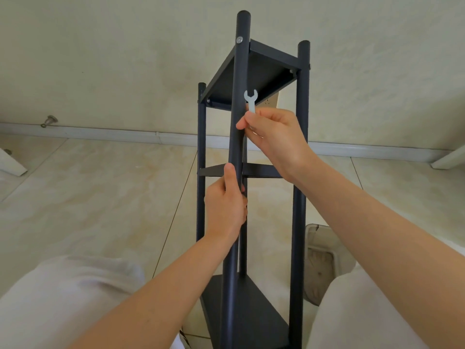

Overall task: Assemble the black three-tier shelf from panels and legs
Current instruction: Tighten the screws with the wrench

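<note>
The black shelf lies tilted away from me between my knees, with its three panels: a far panel point(251, 74), a middle panel point(261, 170) and a near panel point(254, 313). Several black legs run along it. My left hand point(225, 205) grips the nearest leg point(239, 79) around its middle. My right hand point(274, 136) pinches a small silver wrench point(251, 99), its open jaw pointing up beside that leg, and its fingertips touch the leg. A silver bolt head point(239, 39) sits near the leg's far end.
Beige tiled floor point(100, 197) stretches to a white baseboard point(125, 134) and a pale wall. A door stopper point(49, 121) sticks out at left. A shoe point(319, 260) lies right of the shelf. My knees point(63, 298) flank the near panel.
</note>
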The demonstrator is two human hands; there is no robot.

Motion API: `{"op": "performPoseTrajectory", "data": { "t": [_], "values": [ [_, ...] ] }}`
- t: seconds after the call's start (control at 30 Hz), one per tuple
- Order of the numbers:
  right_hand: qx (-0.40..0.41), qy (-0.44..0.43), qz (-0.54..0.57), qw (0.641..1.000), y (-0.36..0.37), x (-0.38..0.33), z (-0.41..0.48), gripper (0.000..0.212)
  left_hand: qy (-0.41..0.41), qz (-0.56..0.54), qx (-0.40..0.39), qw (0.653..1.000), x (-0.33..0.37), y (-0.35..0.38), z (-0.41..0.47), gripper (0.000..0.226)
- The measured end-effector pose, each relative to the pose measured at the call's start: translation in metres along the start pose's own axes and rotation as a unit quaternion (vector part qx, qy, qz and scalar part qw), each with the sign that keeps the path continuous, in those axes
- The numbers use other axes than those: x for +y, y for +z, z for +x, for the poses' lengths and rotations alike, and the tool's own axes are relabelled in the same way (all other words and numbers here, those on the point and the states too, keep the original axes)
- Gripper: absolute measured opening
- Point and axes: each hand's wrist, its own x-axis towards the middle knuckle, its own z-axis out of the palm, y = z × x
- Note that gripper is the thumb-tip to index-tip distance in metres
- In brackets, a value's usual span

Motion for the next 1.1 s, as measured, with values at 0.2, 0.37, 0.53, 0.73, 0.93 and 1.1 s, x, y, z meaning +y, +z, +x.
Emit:
{"op": "performPoseTrajectory", "data": {
  "t": [0.2,0.37,0.53,0.73,0.93,1.1],
  "values": [
    [0.033,0.017,-0.097,0.995,-0.007,0.009,-0.011,0.029,0.005,-0.012,0.008,1.0,0.009,-0.008,0.011,0.059],
    [0.007,0.006,-0.196,0.981,-0.011,0.018,-0.026,0.023,0.013,-0.012,0.008,1.0,0.004,-0.007,0.013,0.061],
    [0.03,-0.017,-0.262,0.964,-0.016,0.029,-0.042,0.025,0.033,0.014,0.013,0.999,-0.006,-0.008,0.018,0.062],
    [-0.016,0.021,-0.249,0.968,-0.016,0.051,-0.06,0.027,0.054,0.047,0.002,0.997,-0.011,-0.006,0.02,0.061],
    [-0.001,0.046,-0.213,0.976,-0.025,0.071,-0.066,0.029,0.13,0.141,-0.012,0.981,-0.015,0.0,0.016,0.055],
    [0.017,0.065,-0.199,0.978,-0.017,0.088,-0.073,0.028,0.146,0.175,-0.016,0.974,-0.015,-0.001,0.018,0.051]
  ]
}}
